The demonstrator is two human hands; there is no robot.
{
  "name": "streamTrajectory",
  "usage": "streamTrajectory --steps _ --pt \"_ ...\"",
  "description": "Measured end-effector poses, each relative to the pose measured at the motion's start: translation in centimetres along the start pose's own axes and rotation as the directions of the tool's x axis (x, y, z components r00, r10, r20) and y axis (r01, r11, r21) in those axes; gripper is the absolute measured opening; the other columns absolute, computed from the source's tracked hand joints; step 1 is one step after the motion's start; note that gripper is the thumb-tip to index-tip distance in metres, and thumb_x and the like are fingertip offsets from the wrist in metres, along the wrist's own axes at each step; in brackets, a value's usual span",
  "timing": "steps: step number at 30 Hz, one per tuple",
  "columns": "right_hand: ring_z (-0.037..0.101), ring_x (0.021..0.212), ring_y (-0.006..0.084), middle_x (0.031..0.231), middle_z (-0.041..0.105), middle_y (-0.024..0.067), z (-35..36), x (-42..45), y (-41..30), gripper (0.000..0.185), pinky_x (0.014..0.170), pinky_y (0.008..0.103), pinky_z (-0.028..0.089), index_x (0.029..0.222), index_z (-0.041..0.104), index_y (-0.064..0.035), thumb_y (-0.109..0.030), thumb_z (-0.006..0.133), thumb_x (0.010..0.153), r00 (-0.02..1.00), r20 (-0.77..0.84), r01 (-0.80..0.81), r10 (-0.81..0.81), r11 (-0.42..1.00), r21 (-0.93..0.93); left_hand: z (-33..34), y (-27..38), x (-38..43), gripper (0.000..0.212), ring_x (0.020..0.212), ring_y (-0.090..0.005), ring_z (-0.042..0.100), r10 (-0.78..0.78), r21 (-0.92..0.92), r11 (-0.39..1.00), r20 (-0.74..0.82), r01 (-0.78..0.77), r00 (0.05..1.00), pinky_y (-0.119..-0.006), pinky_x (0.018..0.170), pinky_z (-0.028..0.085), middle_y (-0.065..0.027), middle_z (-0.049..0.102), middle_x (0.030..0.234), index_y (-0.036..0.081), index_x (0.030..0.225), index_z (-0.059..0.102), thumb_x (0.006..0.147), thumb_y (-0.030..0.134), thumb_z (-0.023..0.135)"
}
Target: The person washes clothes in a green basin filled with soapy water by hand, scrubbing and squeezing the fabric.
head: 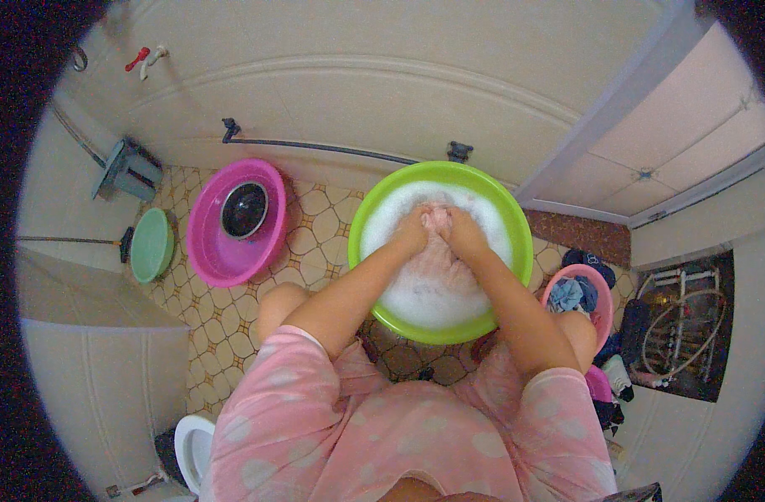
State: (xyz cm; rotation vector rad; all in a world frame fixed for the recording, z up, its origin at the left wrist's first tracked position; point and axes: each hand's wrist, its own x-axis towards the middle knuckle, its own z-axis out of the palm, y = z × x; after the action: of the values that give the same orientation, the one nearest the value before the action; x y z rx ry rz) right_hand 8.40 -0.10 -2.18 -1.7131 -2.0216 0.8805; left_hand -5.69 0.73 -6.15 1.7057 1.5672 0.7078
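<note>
A lime-green plastic basin (522, 263) full of white suds (433, 314) stands on the tiled floor in front of me. Both my hands are close together over its middle, gripping a wet pale-pink cloth (442, 257). My left hand (464, 229) bunches the cloth from the right side, and my right hand (414, 227) clasps it from the left. Between my fists the fabric is gathered; its lower part spreads down into the foam, where its edges are hidden.
Left of me is a magenta basin (197, 251) holding a dark round bowl (244, 210), beside a mint-green basin (151, 245). A pink tub (603, 326) of clothes (571, 295) sits by my left knee. A dark pipe (320, 147) runs along the wall behind the basin.
</note>
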Motion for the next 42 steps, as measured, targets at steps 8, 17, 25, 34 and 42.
streamTrajectory --steps 8,17,25,34,42 --pt "0.049 0.101 0.0377 0.109 0.051 0.024 4.7 3.1 5.0 0.038 0.086 0.0417 0.038 0.109 0.047 0.0018 -0.018 0.053 0.078 0.994 -0.1 0.031 -0.031 0.999 -0.008 2.2 -4.6 1.9 0.035 0.108 -0.0332 0.045 0.038 0.179 0.982 0.108 -0.057 0.993 -0.041 0.093 0.034 -0.0223 0.048 0.115 0.004 0.116 0.046 0.085 0.02 0.041" --pt "0.052 0.087 0.0341 0.091 0.055 0.016 2.1 -2.2 -4.4 0.019 0.075 0.0416 0.042 0.091 0.053 -0.001 -0.015 0.053 0.078 0.838 -0.37 0.485 -0.4 0.858 0.171 -2.2 2.6 0.6 0.048 0.102 -0.0272 0.047 -0.208 -0.822 0.08 0.54 0.564 0.816 -0.039 0.088 0.038 -0.011 0.05 0.112 0.01 0.118 0.044 0.087 0.045 0.037" --pt "0.055 0.07 0.0355 0.075 0.057 0.0174 -2.4 -0.3 -3.6 0.023 0.061 0.042 0.043 0.072 0.053 -0.0019 -0.023 0.052 0.081 0.914 -0.402 -0.093 0.062 0.994 -0.057 0.4 8.4 -2.2 0.038 0.087 -0.0231 0.054 -0.052 -0.883 -0.099 0.465 0.459 0.884 -0.039 0.078 0.044 -0.0077 0.058 0.096 0.01 0.096 0.054 0.086 0.044 0.038" --pt "0.056 0.067 0.0359 0.071 0.057 0.0194 -1.4 -2.0 -4.3 0.036 0.061 0.0437 0.045 0.073 0.055 -0.0012 -0.033 0.043 0.085 0.835 -0.446 0.281 -0.323 0.946 -0.159 0.5 5.2 -1.4 0.032 0.09 -0.0258 0.053 -0.09 -0.85 -0.069 0.526 0.522 0.846 -0.039 0.079 0.044 -0.0095 0.056 0.101 0.008 0.1 0.051 0.088 0.034 0.038" --pt "0.056 0.068 0.0346 0.076 0.057 0.0176 -2.5 -2.1 -6.4 0.031 0.06 0.0432 0.045 0.074 0.055 -0.0025 -0.028 0.042 0.086 0.913 -0.364 0.099 -0.185 0.965 -0.241 -0.8 7.2 -2.4 0.031 0.082 -0.0238 0.054 -0.081 -0.832 -0.148 0.549 0.535 0.832 -0.039 0.072 0.045 -0.0094 0.057 0.091 0.009 0.097 0.052 0.088 0.035 0.038"
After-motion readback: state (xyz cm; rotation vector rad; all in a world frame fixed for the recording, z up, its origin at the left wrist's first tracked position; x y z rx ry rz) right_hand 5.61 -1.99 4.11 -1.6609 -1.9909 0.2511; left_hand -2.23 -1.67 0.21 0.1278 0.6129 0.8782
